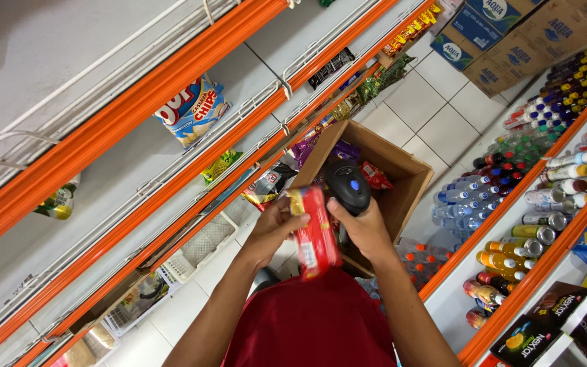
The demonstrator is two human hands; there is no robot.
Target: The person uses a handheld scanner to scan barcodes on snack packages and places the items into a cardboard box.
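The left hand [271, 228] is closed around the upper end of a red snack packet [315, 234], fingers wrapped over its edge. The right hand [365, 228] grips a black handheld scanner [348, 187] and lies against the packet's other side, so the packet stands nearly upright between the two hands, just above the person's red shirt [314, 326].

There is little free room — the hands work in a narrow aisle, with orange-edged shelves [137, 109] close on the left and a drinks shelf [545, 190] lined with bottles and cans close on the right.

Just beyond the hands an open cardboard box [402, 180] holds more packets, its flaps spread. A blue-and-white chip bag [193, 109] lies on the left shelf, well apart from the hands. Below, white floor tiles [436, 115] run along the aisle — stacked cartons [511, 27] stand at its far end.
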